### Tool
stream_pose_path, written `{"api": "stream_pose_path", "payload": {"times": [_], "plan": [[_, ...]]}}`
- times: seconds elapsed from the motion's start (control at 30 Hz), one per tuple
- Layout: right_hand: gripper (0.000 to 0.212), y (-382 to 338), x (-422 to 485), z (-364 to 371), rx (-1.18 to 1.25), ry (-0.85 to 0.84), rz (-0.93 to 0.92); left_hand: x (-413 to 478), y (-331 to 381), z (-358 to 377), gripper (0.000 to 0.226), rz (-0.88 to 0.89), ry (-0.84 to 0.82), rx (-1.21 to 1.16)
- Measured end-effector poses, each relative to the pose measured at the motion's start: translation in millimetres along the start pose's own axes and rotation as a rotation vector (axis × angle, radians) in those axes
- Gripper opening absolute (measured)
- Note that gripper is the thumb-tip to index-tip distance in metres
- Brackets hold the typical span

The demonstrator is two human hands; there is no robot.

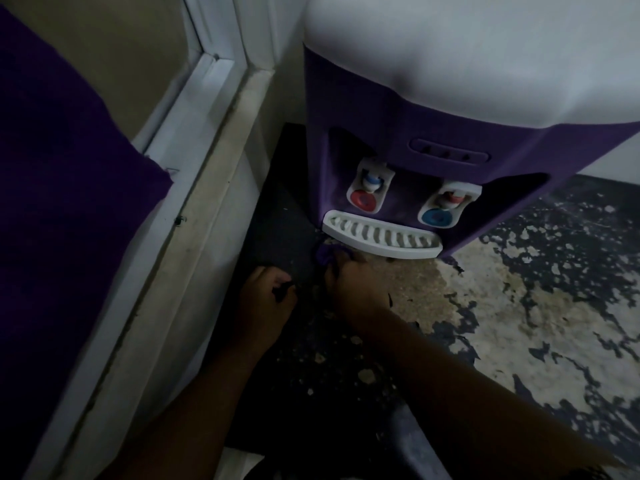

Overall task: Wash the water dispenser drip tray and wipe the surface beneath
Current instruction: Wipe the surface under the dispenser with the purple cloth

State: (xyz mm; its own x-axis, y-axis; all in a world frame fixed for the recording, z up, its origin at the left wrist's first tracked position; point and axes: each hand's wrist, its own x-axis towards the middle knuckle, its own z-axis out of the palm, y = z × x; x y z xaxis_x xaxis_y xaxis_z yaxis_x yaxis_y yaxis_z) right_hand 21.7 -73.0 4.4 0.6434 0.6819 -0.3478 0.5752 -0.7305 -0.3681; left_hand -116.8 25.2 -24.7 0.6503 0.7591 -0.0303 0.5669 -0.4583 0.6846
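The purple and white water dispenser (450,109) stands in front of you on a worn surface (519,323) whose dark coating has flaked away to pale patches. To your left runs a white frame (207,140) with purple fabric (62,161) beside it. The white drip tray (381,237) sits seated at the dispenser's foot under the red tap (363,199) and the blue tap (437,217). Its long axis lies left to right across the front, slotted grille up and front rim towards you. Your right hand (349,282) is bunched round a purple cloth (327,256) just below the tray's left end. Your left hand (266,292) rests nearby on the dark patch, fingers curled; whether it holds anything cannot be told.
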Motion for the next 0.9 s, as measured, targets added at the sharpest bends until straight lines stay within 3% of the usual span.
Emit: {"api": "stream_pose_path", "payload": {"times": [0.13, 0.37, 0.47, 0.67, 0.8, 0.9], "plan": [[0.049, -25, 14, 14, 0.026, 0.067, 0.055, 1, -1, 2, 0.009, -0.047, 0.005, -0.002], [0.043, -15, 12, 9, -0.004, -0.03, -0.192, -2, -4, -2, 0.011, -0.03, 0.029, -0.037], [0.048, -4, 5, 4, -0.062, -0.045, -0.118, -2, -7, -2, 0.011, -0.046, 0.022, -0.076], [0.047, -42, 30, 14, -0.037, 0.085, 0.0, -3, -9, -1, 0.012, -0.094, 0.012, -0.132], [0.051, -46, 42, 23, -0.095, -0.03, -0.177, -5, -6, -3, 0.015, -0.171, -0.003, -0.208], [0.048, -19, 33, 19, -0.011, -0.074, -0.44, -13, -2, -7, 0.011, -0.207, 0.028, -0.239]]}}
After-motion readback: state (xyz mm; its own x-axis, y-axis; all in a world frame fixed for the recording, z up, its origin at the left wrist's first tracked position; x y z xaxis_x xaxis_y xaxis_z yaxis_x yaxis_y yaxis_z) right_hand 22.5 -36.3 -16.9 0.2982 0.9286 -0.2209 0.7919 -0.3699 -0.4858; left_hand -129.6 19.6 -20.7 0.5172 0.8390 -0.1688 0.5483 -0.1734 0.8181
